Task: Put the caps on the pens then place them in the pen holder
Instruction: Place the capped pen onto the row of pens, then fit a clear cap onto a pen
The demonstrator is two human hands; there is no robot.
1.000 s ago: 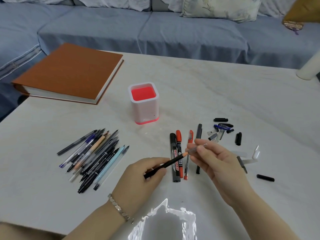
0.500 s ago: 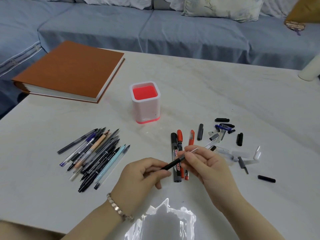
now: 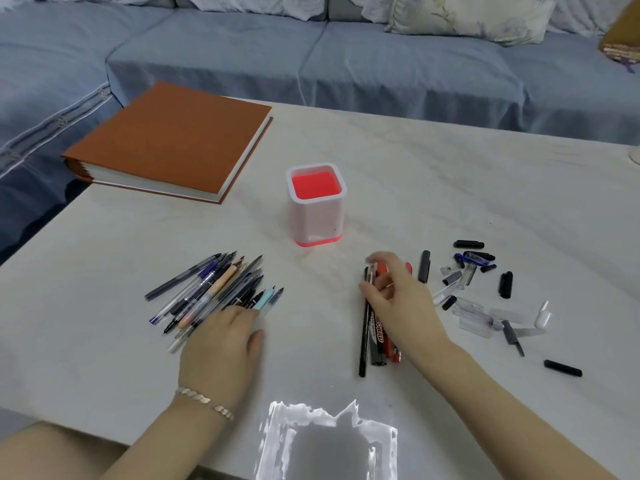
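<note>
- Pale marble-look surface (image 3: 450, 188), blue sofa (image 3: 381, 64) behind it, big brown book (image 3: 166, 140) on the far left corner.
- Pen holder (image 3: 316, 216), white with a red inside, stands upright mid-surface, well apart from both hands.
- Left grip (image 3: 221, 348) lies flat with fingers relaxed and apart, resting on the near ends of the pile of uncapped pens (image 3: 214, 289).
- Right grip (image 3: 398, 299) is over the row of capped markers (image 3: 379, 344), fingers loosely bent, pretty blurry. Its thumb is right by a thin black pen (image 3: 363, 341) lying at the row's left edge; honestly can't tell if it's pinching it.
- Loose caps (image 3: 474, 268) are scattered just right of that.
</note>
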